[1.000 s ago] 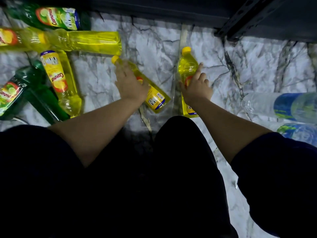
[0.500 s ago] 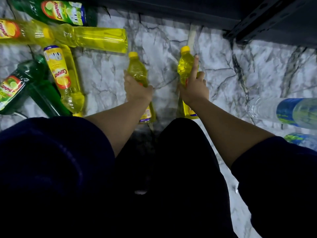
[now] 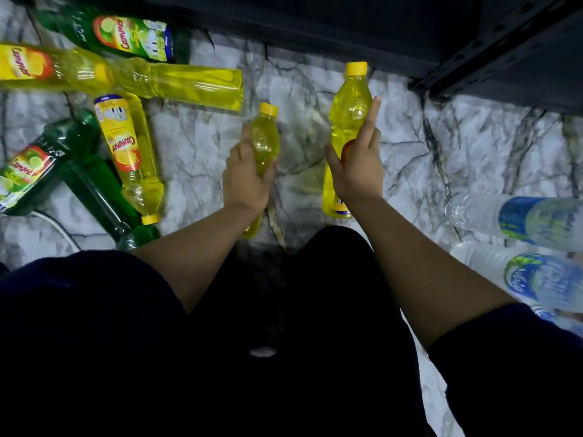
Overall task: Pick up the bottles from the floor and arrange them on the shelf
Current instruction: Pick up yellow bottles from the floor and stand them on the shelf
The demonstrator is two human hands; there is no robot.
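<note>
Hands each hold one yellow bottle above the marble floor (image 3: 315,99). The left hand (image 3: 244,181) has its fingers and thumb curled round the body of the smaller yellow bottle (image 3: 265,140), whose yellow cap points away from the person and whose base shows below the wrist. The right hand (image 3: 358,171) grips the larger yellow bottle (image 3: 348,108) low on its body, thumb on the near side, with the index finger stretched straight up along the bottle's right flank; the cap points toward the shelf. Whether either bottle's base touches the floor is hard to tell from this angle.

To the left, more bottles lie on their sides on the floor: a long yellow bottle (image 3: 189,85) lying crosswise, a yellow labelled bottle (image 3: 22,67) at the left edge, another yellow labelled bottle (image 3: 129,152) lying lengthwise with its cap toward the person, a green labelled bottle (image 3: 126,34) at the top, and a green bottle (image 3: 28,171) at the lower left, beside a second green bottle (image 3: 104,200). To the right, two clear water bottles (image 3: 520,219) with blue labels lie on the floor, one just beyond the other. The dark metal shelf (image 3: 492,48) frame stands at the top right, well apart from both held bottles. The person's dark clothing fills the bottom of the view.
</note>
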